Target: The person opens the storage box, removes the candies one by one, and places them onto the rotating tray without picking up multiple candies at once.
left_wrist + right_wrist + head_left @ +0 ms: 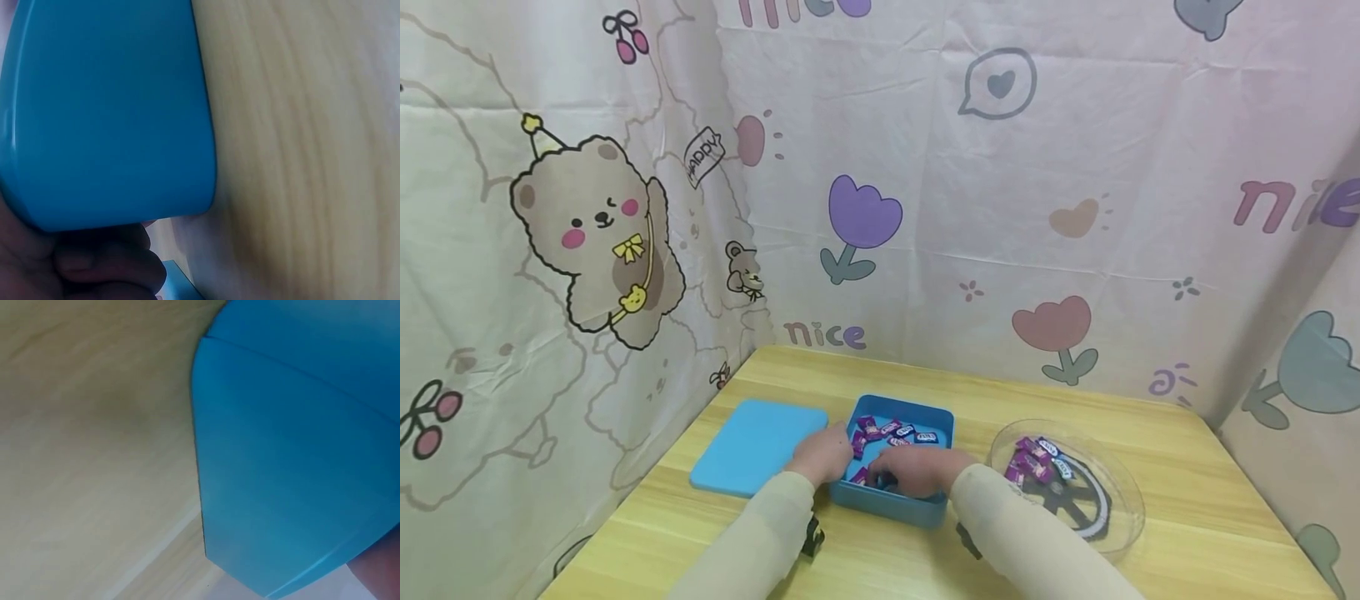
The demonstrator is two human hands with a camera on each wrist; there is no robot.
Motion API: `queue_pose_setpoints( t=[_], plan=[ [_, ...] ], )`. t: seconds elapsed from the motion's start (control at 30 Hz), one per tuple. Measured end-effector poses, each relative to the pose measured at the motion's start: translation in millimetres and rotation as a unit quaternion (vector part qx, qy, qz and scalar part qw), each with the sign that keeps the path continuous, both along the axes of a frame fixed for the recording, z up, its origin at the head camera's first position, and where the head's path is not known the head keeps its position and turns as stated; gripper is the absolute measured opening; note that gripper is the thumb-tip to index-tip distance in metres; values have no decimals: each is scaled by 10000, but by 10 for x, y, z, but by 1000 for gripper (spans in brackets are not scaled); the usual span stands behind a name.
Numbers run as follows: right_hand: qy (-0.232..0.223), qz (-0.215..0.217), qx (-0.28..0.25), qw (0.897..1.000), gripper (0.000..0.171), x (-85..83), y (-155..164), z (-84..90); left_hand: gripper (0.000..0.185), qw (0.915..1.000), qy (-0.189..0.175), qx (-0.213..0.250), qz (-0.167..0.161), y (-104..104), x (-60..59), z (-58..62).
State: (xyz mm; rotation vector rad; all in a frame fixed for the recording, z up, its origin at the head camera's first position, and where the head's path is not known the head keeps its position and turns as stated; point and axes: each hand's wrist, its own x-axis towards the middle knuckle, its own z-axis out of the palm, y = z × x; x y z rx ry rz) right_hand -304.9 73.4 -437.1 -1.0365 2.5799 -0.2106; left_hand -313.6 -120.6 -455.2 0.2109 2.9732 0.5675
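Both wrist views are almost filled by blurred blue plastic and wood grain. The left wrist view shows only a few curled fingers [94, 262] in shadow under a blue wall; the right wrist view shows a sliver of skin at its lower right corner. From the head view, the right hand [917, 471] reaches down inside the blue box [891, 504] at its near wall, its fingers bent over the wrapped candies [891, 431] there; whether they pinch one cannot be told, since the fingertips are hidden behind the hand. The left hand [823, 452] rests at the box's left wall, fingers curled against it, though the grip itself is hard to make out.

The box sits near the middle of the pale wooden counter [1187, 492], holding purple and blue-white candies. Its flat blue lid [752, 446] lies just beside it, toward the counter's left edge. A clear round plate [1112, 517] with a dark pattern stands toward the right edge, carrying a small heap of the same candies [1033, 458]. Small dark clips sit by each sleeve at the near edge. A cartoon-print cloth [1000, 208] with bears and tulips hangs round the back and both sides of the counter.
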Motion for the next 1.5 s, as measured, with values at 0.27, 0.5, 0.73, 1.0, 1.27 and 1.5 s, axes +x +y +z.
queue_pose_setpoints(
  t=[0.27,0.5,0.73,1.0,1.27,1.5],
  plan=[
    [223,-208,-270,9992,27,-7,67,8,36,10000,-15,6,18,4,-10,9],
    [650,-273,-568,9959,10,-78,148,21,39,9999,-4,30,116,-25,0,3],
    [906,-326,-868,9916,7,-142,327,135,39,9999,27,64,120,-23,-12,-9],
    [984,-758,-1229,9846,11,-163,602,261,37,9998,-20,120,139,-10,-21,0],
    [1264,-1198,-1545,9725,11,-211,926,388,39,9997,-94,155,190,3,-7,24],
    [1426,-1615,-1573,9638,11,-226,1366,446,35,9997,-72,182,170,4,13,13]
  ],
)
